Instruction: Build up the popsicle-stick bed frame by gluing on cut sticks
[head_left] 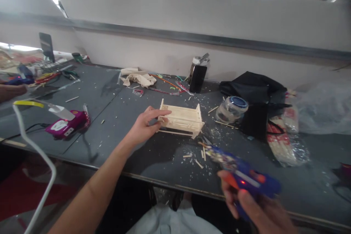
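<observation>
While your left hand [142, 126] holds the left end of the wooden-stick model [186, 114] on the gray tabletop [115, 120], your right hand [253, 204] grips the blue glue gun [242, 171], so gluing seems in hand, likely calling next for steady nozzle aim.

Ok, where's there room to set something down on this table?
Mostly bare: between the purple power strip and the left hand, bar a few scraps. Crowded: right of the wooden frame, with jar, black bag and glue gun.
</observation>
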`<state>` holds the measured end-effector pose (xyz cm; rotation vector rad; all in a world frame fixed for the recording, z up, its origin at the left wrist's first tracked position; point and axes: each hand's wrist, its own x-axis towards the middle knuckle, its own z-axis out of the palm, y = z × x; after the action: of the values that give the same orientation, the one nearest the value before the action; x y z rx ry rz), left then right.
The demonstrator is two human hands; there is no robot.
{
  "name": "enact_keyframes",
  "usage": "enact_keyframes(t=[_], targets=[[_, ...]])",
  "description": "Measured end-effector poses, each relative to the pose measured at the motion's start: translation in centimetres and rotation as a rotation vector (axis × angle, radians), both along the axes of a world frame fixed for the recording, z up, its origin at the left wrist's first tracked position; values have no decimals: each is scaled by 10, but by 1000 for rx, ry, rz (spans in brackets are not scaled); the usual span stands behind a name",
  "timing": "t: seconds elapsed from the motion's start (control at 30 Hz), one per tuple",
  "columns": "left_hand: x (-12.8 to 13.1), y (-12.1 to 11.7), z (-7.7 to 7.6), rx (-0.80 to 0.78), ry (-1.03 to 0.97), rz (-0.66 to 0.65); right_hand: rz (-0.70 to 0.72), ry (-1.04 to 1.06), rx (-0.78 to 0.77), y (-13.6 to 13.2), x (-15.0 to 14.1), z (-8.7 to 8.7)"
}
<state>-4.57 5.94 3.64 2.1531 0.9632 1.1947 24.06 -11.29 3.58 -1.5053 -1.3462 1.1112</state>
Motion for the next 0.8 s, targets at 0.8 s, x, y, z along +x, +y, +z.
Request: enact_keyframes(t=[0.8], targets=[[0,4,-8,-72,-118,-49,26,-380,206,47,-61,1]])
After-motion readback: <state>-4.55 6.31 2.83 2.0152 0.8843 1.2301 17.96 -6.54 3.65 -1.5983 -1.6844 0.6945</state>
